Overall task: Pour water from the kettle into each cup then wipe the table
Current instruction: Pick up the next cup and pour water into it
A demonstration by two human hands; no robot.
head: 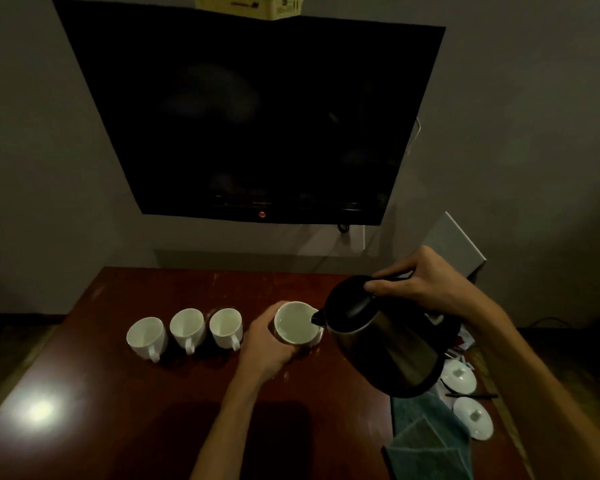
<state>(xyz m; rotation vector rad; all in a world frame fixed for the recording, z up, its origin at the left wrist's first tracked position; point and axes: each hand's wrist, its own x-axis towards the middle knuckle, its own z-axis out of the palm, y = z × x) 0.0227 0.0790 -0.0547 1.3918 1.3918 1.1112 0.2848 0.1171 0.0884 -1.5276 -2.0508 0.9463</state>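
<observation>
The right hand [426,282] gripped the black handle of the dark, brushed-steel electric kettle [385,344], which was tilted with its spout over the rim of the rightmost white ceramic cup [297,323]. The left hand [269,341] was curled around that cup's near side, steadying it on the reddish-brown wooden table [118,427]. The cup seemed to hold some water, so the pour into it looked under way, though no stream could be made out in the dim light. To its left three more white handled cups stood in a row, the left cup [145,336], the second cup [187,328] and the third cup [226,326]; whether any held water was too dark to tell. The folded teal cloth [426,441] lay at the table's near right edge, beside two white ceramic lids [459,377], so wiping was most likely left to do.
</observation>
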